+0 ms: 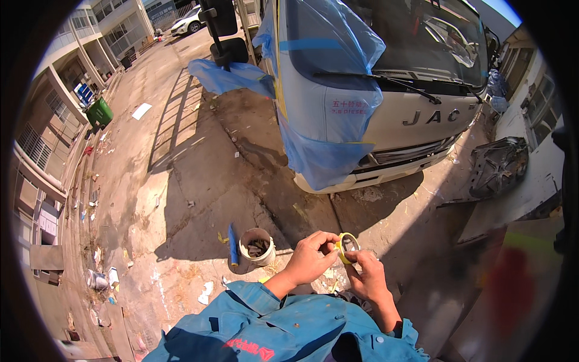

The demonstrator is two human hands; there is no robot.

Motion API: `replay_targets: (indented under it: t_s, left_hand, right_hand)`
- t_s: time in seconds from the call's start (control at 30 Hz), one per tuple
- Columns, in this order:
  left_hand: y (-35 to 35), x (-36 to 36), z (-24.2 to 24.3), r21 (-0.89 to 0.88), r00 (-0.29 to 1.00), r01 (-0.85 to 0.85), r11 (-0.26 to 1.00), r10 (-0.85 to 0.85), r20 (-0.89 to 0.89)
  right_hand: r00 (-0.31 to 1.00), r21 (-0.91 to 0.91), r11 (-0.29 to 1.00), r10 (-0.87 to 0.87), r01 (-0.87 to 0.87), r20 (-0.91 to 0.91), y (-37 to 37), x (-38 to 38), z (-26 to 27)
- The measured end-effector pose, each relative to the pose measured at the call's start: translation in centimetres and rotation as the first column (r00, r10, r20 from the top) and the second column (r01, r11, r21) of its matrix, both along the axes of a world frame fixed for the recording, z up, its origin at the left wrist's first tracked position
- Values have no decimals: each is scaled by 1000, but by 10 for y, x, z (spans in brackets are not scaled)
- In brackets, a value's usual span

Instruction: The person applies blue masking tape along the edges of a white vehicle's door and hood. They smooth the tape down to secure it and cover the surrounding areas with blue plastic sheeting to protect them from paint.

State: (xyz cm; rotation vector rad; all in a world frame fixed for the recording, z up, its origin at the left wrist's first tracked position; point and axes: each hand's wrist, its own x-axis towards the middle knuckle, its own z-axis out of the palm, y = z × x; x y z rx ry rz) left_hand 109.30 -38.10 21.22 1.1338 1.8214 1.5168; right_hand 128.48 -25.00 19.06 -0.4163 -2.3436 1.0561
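A roll of yellow masking tape [342, 248] is held upright between my two hands in front of my body. The fingertips of my left hand [312, 251] pinch its left side. On the lower right rim, my right hand [368, 271] grips the roll with thumb and fingers. Ahead stands a white JAC truck cab [407, 122], its near corner draped in blue translucent masking film [316, 154]. Yellow tape runs along the film's edge, and blue tape crosses the windscreen side. A loose tape end cannot be made out.
By my left forearm, a white bucket [258, 246] of scraps stands beside a blue roll [233, 244] on the concrete. A dark metal panel [500, 167] leans at the right wall. A green bin [99, 113] stands far left. Litter lies about, and the truck's mirror [228, 52] juts out.
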Motion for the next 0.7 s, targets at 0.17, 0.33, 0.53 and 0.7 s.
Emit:
replay_targets:
  t_s: [0.17,0.33,0.53,0.7]
  left_hand:
    - [42,-67,-12,13,1000,-4,1000,4,-12]
    - [77,-126,-17,26,998,-14,1000,16,-69]
    - [106,-160,-39,-30,998,-23,999,21,-67]
    - [131,-173,-64,-74,996,-65,995,61,-65]
  right_hand:
    - [1000,75,997,19,-19,0,42,-66,4]
    - [999,172,985,34,-30,-18,83,-128,9]
    - [998,147,987,61,-60,-4,117,-163,-3]
    - [996,182,980,71,-81,61,147,-178,-13]
